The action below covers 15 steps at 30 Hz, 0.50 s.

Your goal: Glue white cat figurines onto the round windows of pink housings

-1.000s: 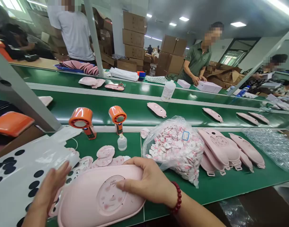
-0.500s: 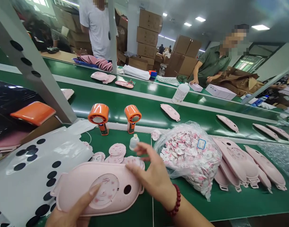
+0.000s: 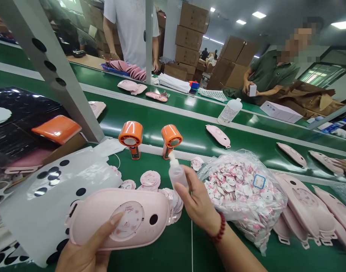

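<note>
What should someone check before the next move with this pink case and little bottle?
1. Left hand on the pink plastic case: ok, thumb lies across its face.
2. Right hand on the small translucent bottle: ok, fingers are round it, nozzle pointing up.
3. Liquid level in the bottle: cannot tell from this view.
4. Round dark hole in the case: ok, uncovered.
5. Round printed panel on the case: cannot tell whether it is firmly fixed.
6. Stack of round pink discs: ok, sitting on the green belt just beyond the case.
</note>
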Available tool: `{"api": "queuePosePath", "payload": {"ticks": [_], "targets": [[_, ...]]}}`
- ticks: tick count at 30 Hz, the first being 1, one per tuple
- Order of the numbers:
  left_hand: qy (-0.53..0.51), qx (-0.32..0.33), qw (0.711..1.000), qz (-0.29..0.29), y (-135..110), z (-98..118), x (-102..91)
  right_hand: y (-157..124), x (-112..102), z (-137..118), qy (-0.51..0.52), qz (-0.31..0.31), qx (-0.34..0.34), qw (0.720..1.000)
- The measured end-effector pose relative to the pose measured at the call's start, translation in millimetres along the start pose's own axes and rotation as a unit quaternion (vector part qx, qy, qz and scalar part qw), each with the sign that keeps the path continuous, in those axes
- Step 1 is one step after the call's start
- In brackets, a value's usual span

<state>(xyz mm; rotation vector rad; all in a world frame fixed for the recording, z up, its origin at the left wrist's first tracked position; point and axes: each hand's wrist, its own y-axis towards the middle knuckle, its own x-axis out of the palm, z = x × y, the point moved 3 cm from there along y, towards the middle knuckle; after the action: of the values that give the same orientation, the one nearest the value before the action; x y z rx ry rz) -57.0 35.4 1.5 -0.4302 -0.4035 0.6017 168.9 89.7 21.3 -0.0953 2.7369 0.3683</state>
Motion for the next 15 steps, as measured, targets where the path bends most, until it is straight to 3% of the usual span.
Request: {"api": "queuePosePath", "payload": {"ticks": [2,8,15], "targets": [[-0.012,-0.015,1.0,0.006,-4.3,3.5,5.5,-14.4,-12.7,-17.7,0.022,-0.017,-0.035,0.999],[-0.004,0.03,0.999,-0.012,-7.5,0.2,8.2,-36.1,-18.9,-39.1,0.184,-0.001,0.009,0.983],[0.049,0.095,0.994,0.004,-19.1,3.3,11.5,-30.1,-7.3,-57.2,0.072,0.02,-0.033,0.997]]}}
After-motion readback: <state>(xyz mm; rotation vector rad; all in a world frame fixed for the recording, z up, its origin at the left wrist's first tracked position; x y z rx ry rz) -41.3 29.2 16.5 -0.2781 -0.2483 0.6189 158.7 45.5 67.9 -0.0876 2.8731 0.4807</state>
